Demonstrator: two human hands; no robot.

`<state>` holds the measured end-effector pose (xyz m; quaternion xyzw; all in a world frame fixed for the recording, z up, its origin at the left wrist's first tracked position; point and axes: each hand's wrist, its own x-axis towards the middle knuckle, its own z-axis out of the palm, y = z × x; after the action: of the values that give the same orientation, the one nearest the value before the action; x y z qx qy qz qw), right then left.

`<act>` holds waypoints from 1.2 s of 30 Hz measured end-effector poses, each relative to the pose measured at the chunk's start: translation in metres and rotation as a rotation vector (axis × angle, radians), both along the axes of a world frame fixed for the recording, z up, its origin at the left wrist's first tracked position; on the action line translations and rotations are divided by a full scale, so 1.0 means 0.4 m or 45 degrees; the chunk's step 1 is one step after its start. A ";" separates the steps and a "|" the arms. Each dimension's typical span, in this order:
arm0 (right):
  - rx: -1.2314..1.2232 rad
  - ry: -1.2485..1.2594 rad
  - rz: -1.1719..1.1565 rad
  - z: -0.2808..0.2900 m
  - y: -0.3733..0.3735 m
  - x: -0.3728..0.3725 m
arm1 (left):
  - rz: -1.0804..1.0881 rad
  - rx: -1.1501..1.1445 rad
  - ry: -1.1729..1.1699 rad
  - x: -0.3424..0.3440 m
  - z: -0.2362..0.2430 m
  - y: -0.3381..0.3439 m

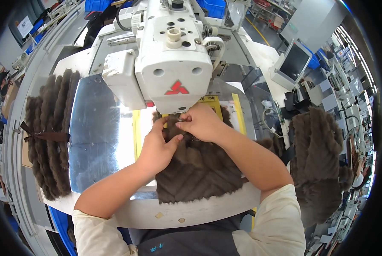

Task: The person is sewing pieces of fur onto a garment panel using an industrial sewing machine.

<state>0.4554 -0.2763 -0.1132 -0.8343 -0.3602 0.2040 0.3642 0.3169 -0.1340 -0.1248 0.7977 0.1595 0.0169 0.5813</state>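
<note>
A brown fur piece [197, 170] with diagonal ridges lies under the head of a white sewing machine [174, 59], its lower edge hanging toward me over the table's front part. My left hand [157, 149] grips the fur near its upper left edge, thumb and fingers bunching the pile between them. Close beside it, my right hand [204, 123] pinches the fur just below the machine head. The fingertips partly hide what is between them. A yellow-edged template [137, 134] frames the fur's upper part.
Left on the table is a stack of brown fur strips [50, 141] tied with a dark ribbon [50, 137]. More brown fur [314, 162] hangs at the right. Shiny metal plate [95, 132] covers the left work surface. A small monitor [294, 62] stands at the right rear.
</note>
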 end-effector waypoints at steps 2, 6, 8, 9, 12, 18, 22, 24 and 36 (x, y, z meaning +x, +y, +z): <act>-0.001 -0.043 -0.006 -0.023 0.017 0.013 | 0.082 0.097 -0.029 0.012 -0.003 0.002; 0.110 -0.168 -0.044 -0.046 0.032 0.015 | -0.310 0.687 -0.234 -0.016 -0.008 0.030; 0.124 -0.176 -0.072 -0.049 0.032 0.015 | -0.354 0.899 -0.419 -0.015 -0.016 0.041; 0.131 -0.267 -0.060 -0.054 0.033 0.017 | -0.386 1.111 -0.606 -0.012 -0.018 0.045; 0.160 -0.384 -0.066 -0.060 0.044 0.023 | -0.450 1.324 -0.521 -0.003 -0.018 0.057; 0.129 -0.405 -0.129 -0.060 0.044 0.039 | -0.496 1.407 -0.569 0.023 -0.016 0.071; 0.190 -0.323 -0.167 -0.062 0.049 0.062 | -0.502 1.544 -0.575 0.043 -0.023 0.068; 0.178 -0.318 -0.196 -0.070 0.058 0.069 | -0.513 1.551 -0.510 0.048 -0.021 0.068; 0.146 -0.150 -0.222 -0.084 0.050 0.104 | -0.478 1.488 -0.450 0.069 -0.036 0.074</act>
<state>0.4971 -0.2565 -0.1469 -0.8509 -0.3182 0.1012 0.4057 0.3446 -0.1045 -0.1392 0.9826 -0.1170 0.1303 0.0611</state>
